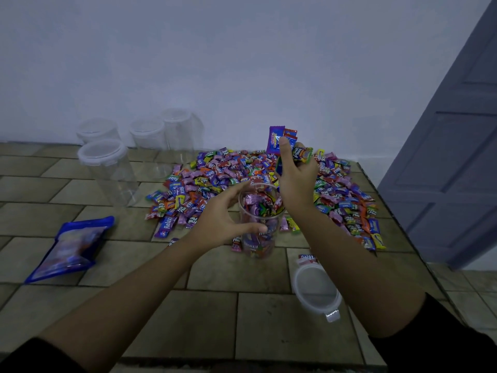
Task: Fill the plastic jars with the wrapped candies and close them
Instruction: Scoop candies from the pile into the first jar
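We note the left hand [226, 214] curled round the clear round plastic jar [259, 239], seemingly over half full, standing at the near edge of the heap of bright wrapped candies [336, 189]. Above it the right hand [295, 176] clenches a candy bunch [277, 137]. The tiled tabletop [209, 313] lies open nearer us, with the translucent round lid [317, 292] near its right edge.

left grip [226, 219] curled, right grip [295, 175] raised, clenched

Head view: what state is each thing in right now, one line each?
Open jar: upright, lid off, partly filled.
Loose lid: lying on the table, off its jar.
Four back jars: lidded, empty.
Candy pile: loose on the table.
Blue bag: lying flat.
Left hand: holds the open jar.
Right hand: grips a handful of candies above the jar.
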